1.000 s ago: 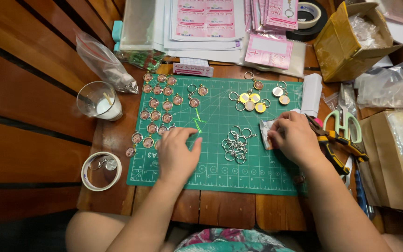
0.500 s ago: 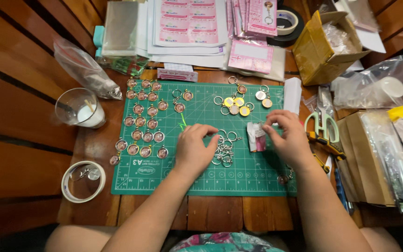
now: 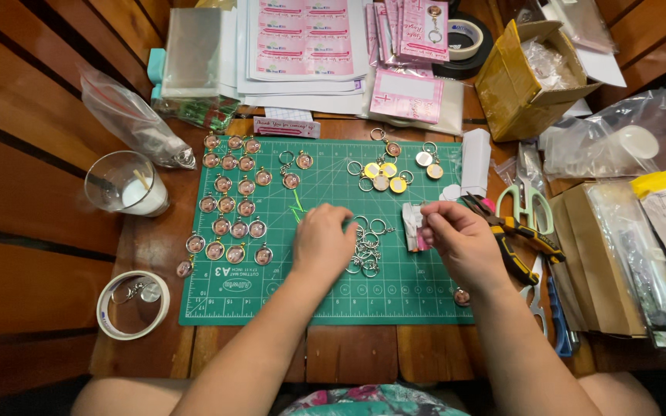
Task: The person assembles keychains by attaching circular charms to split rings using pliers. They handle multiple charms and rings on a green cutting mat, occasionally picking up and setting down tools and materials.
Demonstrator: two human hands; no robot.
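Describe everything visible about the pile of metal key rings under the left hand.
The key rings are thin, silver-looking split rings with short chains, lying loose and overlapping in a small heap on the green cutting mat, near its middle. The left hand rests fingers-down on the heap's left edge. The right hand is close, apart.

- Warm, even light from above, bright on the green cutting mat (image 3: 271,293).
- Soft shadows under each hand.
- Glare on the plastic bags (image 3: 618,139) and tape-wrapped box (image 3: 529,77).
- Corners dim; wide-angle bending at edges; focus sharp throughout.
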